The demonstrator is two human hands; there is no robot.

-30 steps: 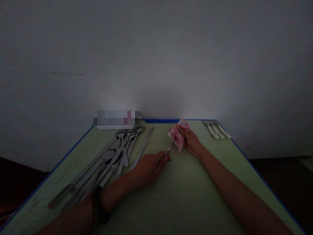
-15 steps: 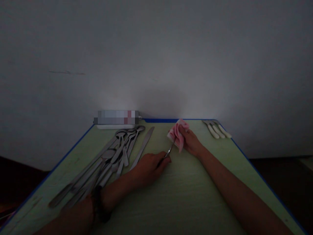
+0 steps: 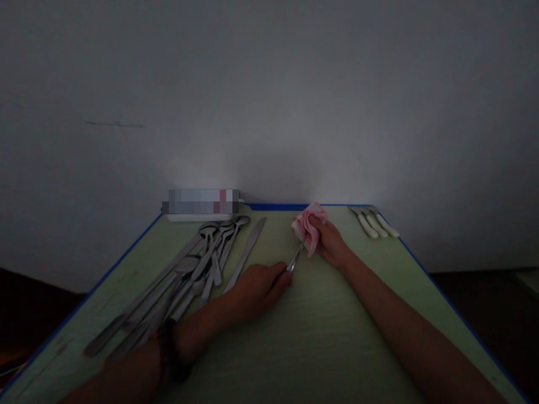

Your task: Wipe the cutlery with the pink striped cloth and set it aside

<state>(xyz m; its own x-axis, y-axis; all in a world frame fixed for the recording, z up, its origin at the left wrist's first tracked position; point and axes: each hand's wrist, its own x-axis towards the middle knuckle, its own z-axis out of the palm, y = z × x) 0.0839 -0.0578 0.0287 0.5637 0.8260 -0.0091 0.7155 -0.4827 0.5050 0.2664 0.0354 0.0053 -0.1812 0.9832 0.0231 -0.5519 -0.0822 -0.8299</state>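
Observation:
My left hand (image 3: 265, 286) is closed round the handle of a metal piece of cutlery (image 3: 297, 255), which slants up and to the right. Its far end is wrapped in a pink and white cloth (image 3: 306, 224), so I cannot tell its kind. The cloth is pinched in my right hand (image 3: 330, 241), around that hidden end. To the left of my left hand lie a table knife (image 3: 248, 247) and a loose pile of metal spoons and other cutlery (image 3: 197, 269), partly behind my left forearm.
Three forks with pale handles (image 3: 377, 224) lie side by side at the far right of the pale green table (image 3: 328, 342), which has a blue edge. At the back left stands a white object (image 3: 197, 217), its upper part blurred out. A wall rises behind the table.
My right hand and the cloth have slid slightly up and right along the piece of cutlery, baring more of its metal neck. My left hand has hardly moved.

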